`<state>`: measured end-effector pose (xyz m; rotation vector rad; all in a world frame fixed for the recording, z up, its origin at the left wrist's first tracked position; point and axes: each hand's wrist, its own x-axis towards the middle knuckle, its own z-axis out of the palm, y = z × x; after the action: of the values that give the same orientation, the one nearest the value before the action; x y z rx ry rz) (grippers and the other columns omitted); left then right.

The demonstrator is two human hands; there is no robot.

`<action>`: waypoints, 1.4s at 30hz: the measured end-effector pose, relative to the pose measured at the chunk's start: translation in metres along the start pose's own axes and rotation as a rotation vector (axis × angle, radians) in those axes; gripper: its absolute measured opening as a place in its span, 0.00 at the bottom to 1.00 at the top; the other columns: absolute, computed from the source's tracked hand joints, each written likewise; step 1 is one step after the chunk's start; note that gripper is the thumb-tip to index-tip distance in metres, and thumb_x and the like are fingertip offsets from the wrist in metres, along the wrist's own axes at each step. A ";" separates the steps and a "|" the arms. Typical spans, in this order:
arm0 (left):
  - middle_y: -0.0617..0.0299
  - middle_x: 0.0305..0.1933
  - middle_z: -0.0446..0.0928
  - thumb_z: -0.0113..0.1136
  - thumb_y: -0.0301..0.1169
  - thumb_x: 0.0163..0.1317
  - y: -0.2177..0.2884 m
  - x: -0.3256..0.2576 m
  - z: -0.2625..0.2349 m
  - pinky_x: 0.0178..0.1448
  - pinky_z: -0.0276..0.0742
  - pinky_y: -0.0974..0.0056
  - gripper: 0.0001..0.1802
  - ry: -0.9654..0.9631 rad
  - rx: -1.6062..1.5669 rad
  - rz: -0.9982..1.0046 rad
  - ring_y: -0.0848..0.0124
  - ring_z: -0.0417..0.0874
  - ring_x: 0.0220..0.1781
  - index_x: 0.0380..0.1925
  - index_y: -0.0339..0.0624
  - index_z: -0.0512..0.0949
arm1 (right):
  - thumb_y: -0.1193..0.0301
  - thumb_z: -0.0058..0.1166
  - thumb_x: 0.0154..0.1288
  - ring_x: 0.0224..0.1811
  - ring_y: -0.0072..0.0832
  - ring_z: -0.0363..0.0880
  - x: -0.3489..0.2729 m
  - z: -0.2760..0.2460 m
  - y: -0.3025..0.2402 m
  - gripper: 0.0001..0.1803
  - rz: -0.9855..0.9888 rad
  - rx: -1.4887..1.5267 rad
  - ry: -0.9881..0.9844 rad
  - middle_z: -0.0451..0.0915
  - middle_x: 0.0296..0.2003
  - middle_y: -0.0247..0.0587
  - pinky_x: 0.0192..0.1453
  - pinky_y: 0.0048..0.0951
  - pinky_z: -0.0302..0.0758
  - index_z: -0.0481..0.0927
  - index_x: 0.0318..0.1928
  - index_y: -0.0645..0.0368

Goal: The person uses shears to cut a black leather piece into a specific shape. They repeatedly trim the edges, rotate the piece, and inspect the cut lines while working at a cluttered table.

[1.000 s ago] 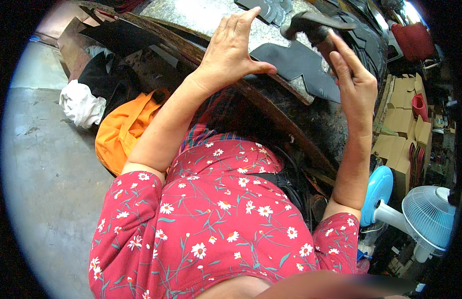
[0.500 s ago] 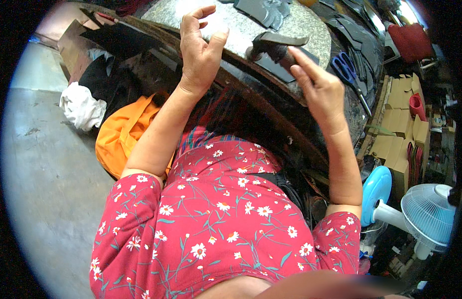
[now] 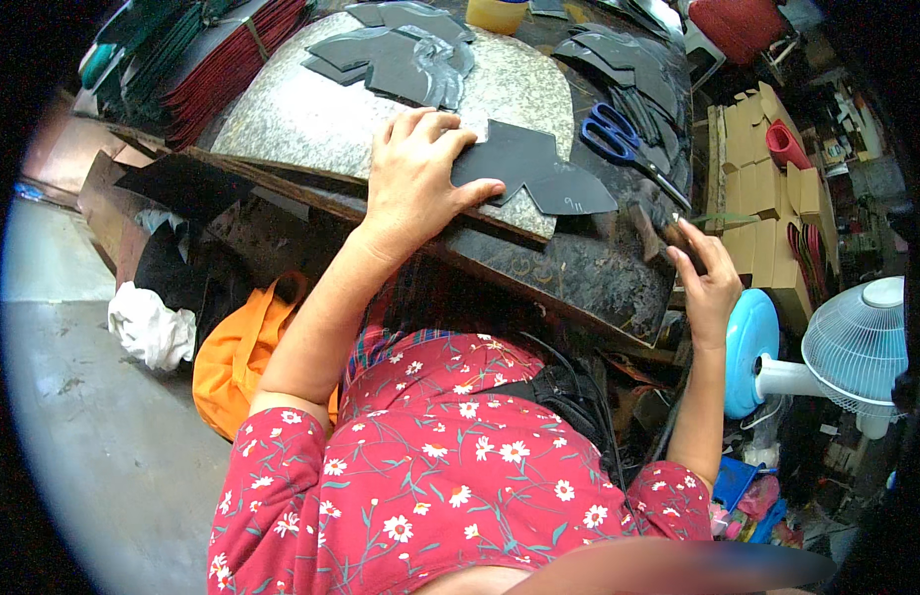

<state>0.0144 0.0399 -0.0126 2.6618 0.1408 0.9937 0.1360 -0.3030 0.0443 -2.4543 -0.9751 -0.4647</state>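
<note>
Stone slab (image 3: 301,119) bears black cutout (image 3: 539,169) under left hand (image 3: 415,178).

Light: even, soft daylight; shadows weak. Brightest on the pale floor (image 3: 93,397) at left and the white fan (image 3: 857,342) at right. Heavy black vignette ringed the round fisheye view; straight edges bowed near the rim. Centre sharp; a blurred strip smeared the lower edge.
</note>
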 end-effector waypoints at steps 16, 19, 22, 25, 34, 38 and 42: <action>0.51 0.32 0.80 0.63 0.30 0.67 0.013 0.022 0.004 0.41 0.77 0.62 0.08 0.014 -0.640 -0.121 0.59 0.83 0.34 0.39 0.36 0.78 | 0.57 0.60 0.68 0.50 0.49 0.81 0.076 0.062 -0.060 0.31 -0.272 0.296 -0.177 0.82 0.51 0.54 0.58 0.38 0.77 0.73 0.65 0.63; 0.53 0.32 0.78 0.63 0.33 0.68 0.015 0.018 0.006 0.41 0.77 0.61 0.11 0.020 -0.564 -0.217 0.60 0.83 0.34 0.42 0.37 0.75 | 0.68 0.64 0.66 0.47 0.32 0.82 0.087 0.068 -0.052 0.21 -0.126 0.508 -0.272 0.84 0.46 0.47 0.54 0.30 0.77 0.79 0.55 0.68; 0.54 0.35 0.78 0.64 0.36 0.68 0.021 0.017 0.014 0.42 0.78 0.60 0.16 0.228 -0.435 -0.245 0.59 0.83 0.35 0.46 0.39 0.72 | 0.74 0.64 0.64 0.47 0.20 0.80 0.112 0.061 -0.027 0.14 -0.061 0.585 -0.145 0.84 0.45 0.36 0.54 0.25 0.76 0.82 0.48 0.68; 0.55 0.37 0.81 0.66 0.37 0.65 0.023 0.020 0.016 0.40 0.81 0.57 0.19 0.098 -0.510 -0.298 0.58 0.86 0.35 0.48 0.41 0.72 | 0.71 0.64 0.65 0.45 0.22 0.80 0.162 0.056 0.007 0.15 0.080 0.760 0.173 0.85 0.42 0.36 0.52 0.25 0.76 0.82 0.50 0.66; 0.57 0.36 0.84 0.66 0.35 0.64 0.022 0.018 0.009 0.36 0.81 0.61 0.16 0.091 -0.353 -0.207 0.64 0.85 0.29 0.48 0.41 0.75 | 0.86 0.51 0.51 0.58 0.34 0.76 0.224 0.045 0.080 0.22 -0.290 0.318 0.263 0.78 0.56 0.38 0.66 0.30 0.71 0.89 0.43 0.54; 0.55 0.35 0.83 0.66 0.33 0.64 0.021 0.017 0.011 0.38 0.83 0.61 0.14 0.084 -0.371 -0.188 0.62 0.87 0.33 0.45 0.40 0.76 | 0.82 0.41 0.62 0.41 0.24 0.78 0.218 0.064 0.088 0.23 0.112 0.459 -0.156 0.83 0.46 0.35 0.46 0.26 0.76 0.88 0.49 0.54; 0.55 0.35 0.83 0.66 0.34 0.63 0.022 0.018 0.010 0.38 0.83 0.60 0.14 0.086 -0.360 -0.178 0.62 0.87 0.34 0.44 0.40 0.76 | 0.72 0.42 0.68 0.38 0.20 0.77 0.209 0.058 0.087 0.21 0.327 0.945 -0.241 0.85 0.43 0.36 0.44 0.24 0.76 0.86 0.52 0.59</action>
<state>0.0339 0.0198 -0.0017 2.2406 0.1931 0.9728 0.3507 -0.2127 0.0670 -1.7429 -0.6328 0.3525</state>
